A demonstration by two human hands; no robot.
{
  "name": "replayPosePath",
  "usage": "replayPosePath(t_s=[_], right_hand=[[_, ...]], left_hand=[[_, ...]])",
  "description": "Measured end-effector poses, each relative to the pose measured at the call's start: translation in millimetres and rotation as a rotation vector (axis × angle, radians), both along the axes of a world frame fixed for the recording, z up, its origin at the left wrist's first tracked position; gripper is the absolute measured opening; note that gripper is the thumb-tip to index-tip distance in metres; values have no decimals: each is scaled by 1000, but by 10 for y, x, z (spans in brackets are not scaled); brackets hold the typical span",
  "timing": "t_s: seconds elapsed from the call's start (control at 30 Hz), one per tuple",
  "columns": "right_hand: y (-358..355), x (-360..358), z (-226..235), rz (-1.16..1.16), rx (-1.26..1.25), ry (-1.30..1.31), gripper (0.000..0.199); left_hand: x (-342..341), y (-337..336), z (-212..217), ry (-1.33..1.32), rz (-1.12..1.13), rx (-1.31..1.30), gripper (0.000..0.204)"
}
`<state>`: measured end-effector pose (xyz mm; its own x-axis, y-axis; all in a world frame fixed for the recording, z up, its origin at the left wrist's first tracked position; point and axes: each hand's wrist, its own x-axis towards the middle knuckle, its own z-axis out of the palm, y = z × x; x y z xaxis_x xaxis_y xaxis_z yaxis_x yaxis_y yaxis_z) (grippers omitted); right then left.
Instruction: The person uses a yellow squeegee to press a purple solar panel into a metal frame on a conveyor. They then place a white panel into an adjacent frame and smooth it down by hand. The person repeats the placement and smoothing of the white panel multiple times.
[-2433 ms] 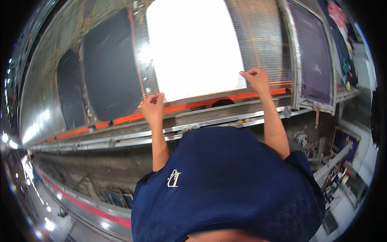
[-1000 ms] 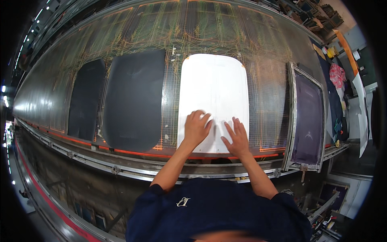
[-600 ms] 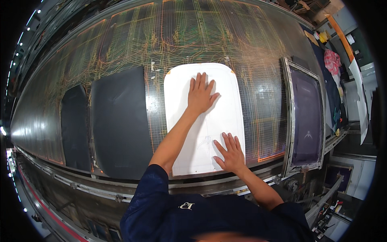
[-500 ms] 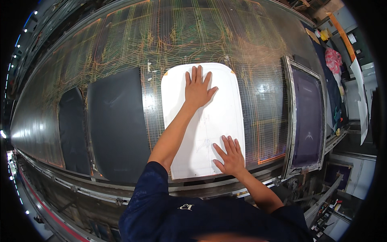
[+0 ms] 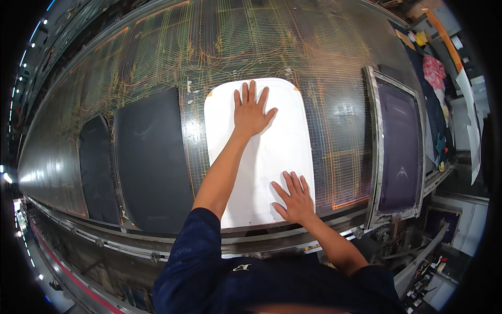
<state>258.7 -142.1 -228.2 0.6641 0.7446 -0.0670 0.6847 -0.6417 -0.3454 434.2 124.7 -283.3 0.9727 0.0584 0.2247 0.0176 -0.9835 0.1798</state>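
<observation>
A white sheet [image 5: 225, 172] with rounded far corners lies flat on the dark table, right in front of me. Small orange marks show at its two far corners. My left hand [image 5: 251, 112] rests on the far part, palm down, fingers spread toward the far edge. Closer to me, my right hand [image 5: 296, 201] lies flat near the sheet's right edge, with its fingers apart. Neither hand grips anything. Left of the sheet, a large black panel [image 5: 149, 157] lies on the table, with a narrower black panel [image 5: 98, 167] beyond it.
The long table [image 5: 334, 47] is covered with thin green, yellow and orange lines. On the right lies a metal-framed printing screen [image 5: 372, 157] with purple mesh. A metal rail [image 5: 178, 246] runs along the near edge. Cloths, including a pink one [image 5: 433, 72], lie at the far right.
The view has shifted slightly, moving the sheet and hands a little up and left in the picture. Both hands stay flat at about the same places on the sheet.
</observation>
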Motion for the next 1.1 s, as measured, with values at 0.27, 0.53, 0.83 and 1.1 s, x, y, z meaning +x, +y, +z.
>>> replayPosePath(t_s=[0.27,0.53,0.83,1.1], right_hand=[[-160,-26,-93,-44,299,15,62],[-995,138,294,-400,852,656,44],[-4060,824,920,-727,615,112,29],[-5534,1396,645,-875,134,-293,41]], left_hand=[[-814,-588,-56,4,60,-44,67],[-2331,-1536,219,213,202,-86,67],[-2793,-2307,172,243,527,-152,63],[-2407,-2583,82,168,845,-199,60]])
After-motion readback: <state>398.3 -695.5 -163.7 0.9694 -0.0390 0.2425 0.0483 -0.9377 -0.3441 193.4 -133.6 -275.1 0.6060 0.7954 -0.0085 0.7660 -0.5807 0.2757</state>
